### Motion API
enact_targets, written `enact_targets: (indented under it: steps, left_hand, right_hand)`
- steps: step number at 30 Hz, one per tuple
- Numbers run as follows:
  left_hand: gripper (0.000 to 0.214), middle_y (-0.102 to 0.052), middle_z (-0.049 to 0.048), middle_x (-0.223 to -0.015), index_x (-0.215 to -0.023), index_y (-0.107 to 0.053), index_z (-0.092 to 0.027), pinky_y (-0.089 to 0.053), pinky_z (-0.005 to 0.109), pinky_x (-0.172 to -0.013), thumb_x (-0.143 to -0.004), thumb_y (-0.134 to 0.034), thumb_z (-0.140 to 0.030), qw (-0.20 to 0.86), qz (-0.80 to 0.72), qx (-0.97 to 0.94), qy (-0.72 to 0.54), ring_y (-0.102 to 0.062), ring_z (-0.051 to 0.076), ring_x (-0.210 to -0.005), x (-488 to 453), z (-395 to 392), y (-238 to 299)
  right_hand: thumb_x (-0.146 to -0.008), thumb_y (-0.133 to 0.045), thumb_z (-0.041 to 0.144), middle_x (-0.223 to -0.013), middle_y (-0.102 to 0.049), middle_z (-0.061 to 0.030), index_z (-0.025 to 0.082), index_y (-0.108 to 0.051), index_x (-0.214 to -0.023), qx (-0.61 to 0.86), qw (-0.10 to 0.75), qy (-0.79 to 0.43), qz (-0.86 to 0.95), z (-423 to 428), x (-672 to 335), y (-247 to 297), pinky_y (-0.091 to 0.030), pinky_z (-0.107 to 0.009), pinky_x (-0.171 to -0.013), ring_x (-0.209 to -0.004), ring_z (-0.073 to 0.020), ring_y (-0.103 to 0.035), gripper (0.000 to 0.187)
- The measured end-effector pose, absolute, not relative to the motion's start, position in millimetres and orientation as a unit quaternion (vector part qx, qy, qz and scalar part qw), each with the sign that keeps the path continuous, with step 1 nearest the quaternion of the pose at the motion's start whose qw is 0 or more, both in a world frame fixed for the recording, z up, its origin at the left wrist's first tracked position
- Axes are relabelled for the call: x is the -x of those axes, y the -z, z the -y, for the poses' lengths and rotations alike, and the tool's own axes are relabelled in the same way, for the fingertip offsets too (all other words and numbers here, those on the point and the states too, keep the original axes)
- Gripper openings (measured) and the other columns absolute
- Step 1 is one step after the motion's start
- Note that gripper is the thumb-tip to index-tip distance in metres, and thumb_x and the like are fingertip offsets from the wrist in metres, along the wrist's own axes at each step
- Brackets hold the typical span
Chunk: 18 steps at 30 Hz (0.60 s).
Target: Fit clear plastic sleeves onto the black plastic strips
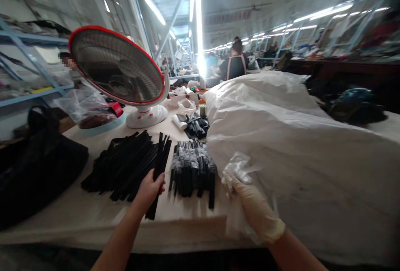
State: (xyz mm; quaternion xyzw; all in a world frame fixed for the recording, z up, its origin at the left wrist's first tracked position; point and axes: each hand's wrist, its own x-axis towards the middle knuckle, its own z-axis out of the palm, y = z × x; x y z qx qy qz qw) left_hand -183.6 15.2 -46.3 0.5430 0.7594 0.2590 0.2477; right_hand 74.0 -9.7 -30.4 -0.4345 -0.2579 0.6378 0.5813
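A small bunch of black strips (163, 154) stands out above and below the left hand (151, 188), which is bare and closed around its lower half. Its long axis runs away from the person, the far end leaning a little to the right and fanning slightly, the near end reaching below the fist towards the table's front edge. The bunch lies just right of a loose pile of black strips (121, 166), whose lengths slant the same way, more steeply to the right.

Just right of the bunch are wrapped bundles (192, 164) of black strips, banded with clear plastic. Beyond these, the gloved right hand (251, 204) pinches a crumpled clear plastic bag (239, 166), beside a big white sack (265, 116).

All this is on a pale-covered table (93, 217). Farther back stand a red-rimmed fan (118, 69) and more black bundles (197, 126); a black bag (40, 158) sits at the left. A person (236, 64) is visible in the background.
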Motion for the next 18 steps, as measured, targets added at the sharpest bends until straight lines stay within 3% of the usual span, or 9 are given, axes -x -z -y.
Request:
enact_targets:
  steps: [3, 7, 12, 18]
  left_hand:
    - [0.037, -0.048, -0.0092, -0.05, -0.1, -0.045, -0.019, -0.035, 0.018, -0.035, -0.083, -0.041, -0.052, 0.388, -0.658, -0.552, -0.333, -0.044, 0.008, -0.034, 146.0, 41.0, 29.6]
    - [0.049, -0.04, -0.0119, -0.036, -0.094, -0.048, -0.019, -0.019, 0.015, -0.033, -0.07, -0.055, -0.061, 0.536, -0.592, -0.472, -0.372, -0.027, 0.003, -0.028, 111.0, 89.8, 15.5]
    - [0.047, -0.036, -0.013, -0.035, -0.086, -0.05, -0.017, -0.014, 0.015, -0.033, -0.065, -0.061, -0.058, 0.568, -0.58, -0.468, -0.35, -0.022, 0.002, -0.029, 103.3, 88.8, 10.7]
    - [0.041, -0.034, -0.0141, -0.034, -0.087, -0.05, -0.017, -0.015, 0.015, -0.034, -0.068, -0.06, -0.053, 0.52, -0.609, -0.487, -0.348, -0.021, 0.002, -0.029, 116.0, 83.2, 13.5]
  right_hand:
    - [-0.062, -0.073, 0.044, -0.054, -0.056, 0.002, 0.017, -0.063, -0.061, 0.421, 0.592, -0.642, 0.246, 3.8, -75.3, 31.0, -0.035, -0.022, -0.046, -0.046, -0.0094, -0.044, 0.028]
    - [-0.064, -0.07, 0.046, -0.053, -0.054, 0.0029, 0.018, -0.062, -0.062, 0.43, 0.598, -0.625, 0.259, -0.5, -80.6, 31.6, -0.034, -0.023, -0.048, -0.047, -0.0098, -0.043, 0.03]
    - [-0.069, -0.067, 0.044, -0.065, -0.058, 0.0039, 0.02, -0.062, -0.072, 0.459, 0.621, -0.523, 0.361, 5.5, -89.8, 20.0, -0.034, -0.024, -0.056, -0.057, -0.011, -0.047, 0.025]
    - [-0.071, -0.065, 0.041, -0.052, -0.046, 0.0061, 0.017, -0.061, -0.069, 0.482, 0.53, -0.525, 0.46, 18.0, -105.4, -4.4, -0.031, -0.025, -0.054, -0.052, -0.0099, -0.041, 0.024]
